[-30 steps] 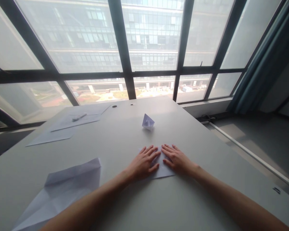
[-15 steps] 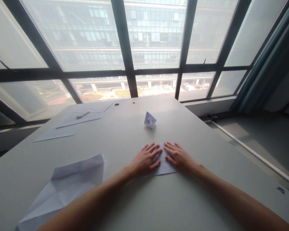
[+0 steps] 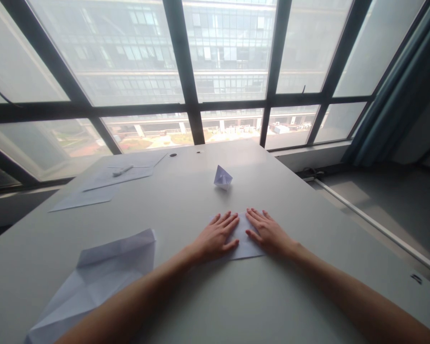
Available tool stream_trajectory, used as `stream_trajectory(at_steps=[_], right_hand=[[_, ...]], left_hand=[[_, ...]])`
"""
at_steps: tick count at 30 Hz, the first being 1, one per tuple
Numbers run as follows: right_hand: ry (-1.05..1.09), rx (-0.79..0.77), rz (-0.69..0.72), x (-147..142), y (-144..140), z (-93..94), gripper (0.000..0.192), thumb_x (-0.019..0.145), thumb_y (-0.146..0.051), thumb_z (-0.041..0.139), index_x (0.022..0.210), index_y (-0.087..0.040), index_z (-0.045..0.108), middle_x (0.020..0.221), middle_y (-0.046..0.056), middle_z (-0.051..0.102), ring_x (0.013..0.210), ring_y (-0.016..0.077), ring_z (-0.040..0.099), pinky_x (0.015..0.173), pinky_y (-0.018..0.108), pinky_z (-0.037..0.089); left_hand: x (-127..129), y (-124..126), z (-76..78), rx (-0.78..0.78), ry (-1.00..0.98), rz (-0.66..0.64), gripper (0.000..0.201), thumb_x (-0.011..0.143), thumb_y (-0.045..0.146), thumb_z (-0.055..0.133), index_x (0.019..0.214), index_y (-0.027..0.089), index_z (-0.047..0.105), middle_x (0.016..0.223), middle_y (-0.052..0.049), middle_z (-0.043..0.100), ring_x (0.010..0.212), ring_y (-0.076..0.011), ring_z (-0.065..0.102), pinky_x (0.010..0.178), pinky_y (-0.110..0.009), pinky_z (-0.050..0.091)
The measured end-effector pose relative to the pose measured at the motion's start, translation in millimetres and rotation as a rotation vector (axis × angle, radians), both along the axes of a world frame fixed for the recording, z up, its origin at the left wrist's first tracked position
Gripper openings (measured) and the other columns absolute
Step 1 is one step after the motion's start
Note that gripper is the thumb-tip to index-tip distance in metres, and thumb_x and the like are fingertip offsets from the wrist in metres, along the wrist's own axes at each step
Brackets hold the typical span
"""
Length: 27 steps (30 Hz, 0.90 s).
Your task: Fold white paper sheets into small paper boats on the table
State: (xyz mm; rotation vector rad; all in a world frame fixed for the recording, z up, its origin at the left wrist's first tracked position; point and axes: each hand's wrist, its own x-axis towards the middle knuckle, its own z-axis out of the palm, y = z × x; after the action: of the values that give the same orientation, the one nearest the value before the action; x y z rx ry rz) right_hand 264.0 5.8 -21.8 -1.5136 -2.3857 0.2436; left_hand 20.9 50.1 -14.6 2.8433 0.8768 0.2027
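A small white sheet of paper (image 3: 245,243) lies flat on the table in front of me, partly covered by both hands. My left hand (image 3: 217,237) rests palm down on its left part, fingers stretched out. On its right part my right hand (image 3: 268,233) lies flat too, fingers pointing away from me. A strip of paper shows between the two thumbs; the side edges are hidden under the hands. Just beyond the fingertips stands a small folded paper piece (image 3: 222,177) with a pointed top.
A larger creased sheet (image 3: 114,267) lies at the left, partly behind my left forearm. Farther back are flat sheets (image 3: 100,195) with a pen-like white object (image 3: 123,170) on top. The white table (image 3: 186,200) reaches to the windows; its right edge drops to the floor.
My right hand has slid slightly to the right, so the gap between the hands is a little wider. Both hands stay flat on the paper.
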Motion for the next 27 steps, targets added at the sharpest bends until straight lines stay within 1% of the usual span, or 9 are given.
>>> stream_trajectory(at_steps=[4, 6, 7, 9, 11, 13, 16, 27], right_hand=[[0.011, 0.021, -0.073, 0, 1, -3.9, 0.053, 0.101, -0.031, 0.034, 0.151, -0.013, 0.037, 0.157, 0.014, 0.033, 0.147, 0.0238, 0.027, 0.121, 0.048, 0.018], [0.019, 0.039, -0.074, 1, 0, -2.0, 0.053, 0.099, -0.026, 0.035, 0.150, -0.011, 0.038, 0.156, 0.015, 0.034, 0.147, 0.0236, 0.026, 0.121, 0.048, 0.017], [0.025, 0.048, -0.049, 1, 0, -0.1, 0.053, 0.099, -0.025, 0.036, 0.150, -0.011, 0.039, 0.156, 0.014, 0.034, 0.147, 0.0230, 0.026, 0.122, 0.047, 0.017], [0.040, 0.056, 0.049, 0, -2, 4.3, 0.053, 0.099, -0.024, 0.037, 0.151, -0.013, 0.037, 0.157, 0.012, 0.034, 0.147, 0.0215, 0.026, 0.122, 0.045, 0.017], [0.051, 0.038, 0.152, -1, -4, 7.5, 0.056, 0.099, -0.029, 0.039, 0.153, -0.016, 0.033, 0.158, 0.010, 0.032, 0.147, 0.0214, 0.026, 0.122, 0.044, 0.018], [0.052, 0.008, 0.183, -2, -6, 8.3, 0.059, 0.099, -0.035, 0.041, 0.154, -0.017, 0.030, 0.158, 0.010, 0.030, 0.147, 0.0227, 0.026, 0.121, 0.045, 0.020], [0.044, -0.019, 0.132, -3, -6, 6.4, 0.061, 0.099, -0.039, 0.042, 0.154, -0.015, 0.030, 0.158, 0.011, 0.030, 0.147, 0.0239, 0.026, 0.121, 0.045, 0.020], [-0.012, -0.024, -0.026, -3, -5, 4.0, 0.061, 0.100, -0.042, 0.039, 0.152, -0.012, 0.033, 0.158, 0.013, 0.030, 0.148, 0.0230, 0.024, 0.122, 0.044, 0.015]], left_hand=[[0, 0, 1.0, -0.003, 0.011, -0.003, 0.070, 0.097, 0.054, 0.043, 0.157, 0.022, 0.023, 0.162, -0.006, 0.022, 0.150, -0.0269, 0.016, 0.121, -0.045, 0.015], [0, 0, 1.0, -0.004, 0.011, 0.000, 0.070, 0.097, 0.054, 0.043, 0.157, 0.023, 0.023, 0.162, -0.005, 0.022, 0.150, -0.0268, 0.016, 0.121, -0.045, 0.015], [0, 0, 0.9, -0.004, 0.007, 0.003, 0.070, 0.097, 0.054, 0.042, 0.157, 0.023, 0.024, 0.162, -0.005, 0.022, 0.150, -0.0267, 0.016, 0.121, -0.045, 0.015], [0, 0, 0.5, -0.005, -0.001, 0.005, 0.069, 0.098, 0.054, 0.042, 0.157, 0.024, 0.023, 0.162, -0.004, 0.023, 0.150, -0.0266, 0.017, 0.121, -0.045, 0.015], [0, 0, 0.2, -0.004, -0.008, 0.006, 0.069, 0.097, 0.054, 0.043, 0.157, 0.024, 0.023, 0.162, -0.004, 0.023, 0.150, -0.0265, 0.018, 0.121, -0.045, 0.016], [0, 0, -0.1, -0.003, -0.008, 0.007, 0.070, 0.097, 0.054, 0.043, 0.157, 0.025, 0.022, 0.162, -0.004, 0.024, 0.150, -0.0264, 0.018, 0.121, -0.045, 0.016], [0, 0, -0.1, 0.001, -0.002, 0.013, 0.069, 0.098, 0.053, 0.042, 0.157, 0.024, 0.021, 0.162, -0.004, 0.023, 0.150, -0.0260, 0.018, 0.121, -0.044, 0.015], [0, 0, 0.4, 0.000, 0.018, 0.019, 0.068, 0.098, 0.056, 0.039, 0.157, 0.024, 0.025, 0.162, -0.002, 0.024, 0.150, -0.0259, 0.017, 0.122, -0.043, 0.014]])
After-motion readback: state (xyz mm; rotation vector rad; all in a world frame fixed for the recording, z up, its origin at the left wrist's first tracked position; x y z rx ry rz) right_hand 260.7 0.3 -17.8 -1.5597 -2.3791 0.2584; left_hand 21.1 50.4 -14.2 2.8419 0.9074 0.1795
